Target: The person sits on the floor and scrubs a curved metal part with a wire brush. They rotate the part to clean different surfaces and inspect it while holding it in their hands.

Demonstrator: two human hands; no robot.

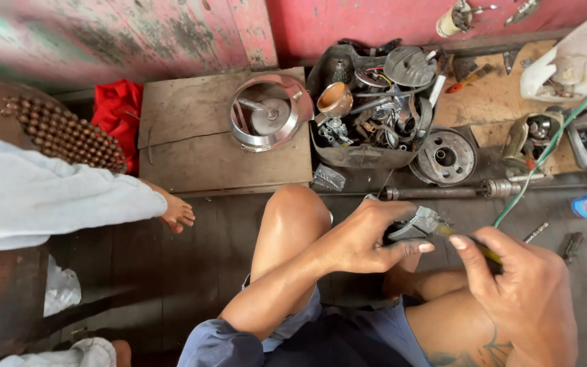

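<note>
Left hand [365, 238] clenched around small grey-and-black metal part [412, 224] above the knees; right hand [521, 292] pinching yellow-handled tool [467, 243] at green wire [545, 156]. Best kept steady, tip pressed squarely, part gripped firmly.

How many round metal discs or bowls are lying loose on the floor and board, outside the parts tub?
2: a shiny bowl on the wooden board, and a dark hub disc right of the tub. More may hide in the tub.

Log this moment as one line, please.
left hand: grips small metal part | right hand: holds green wire | parts bin ahead
</note>
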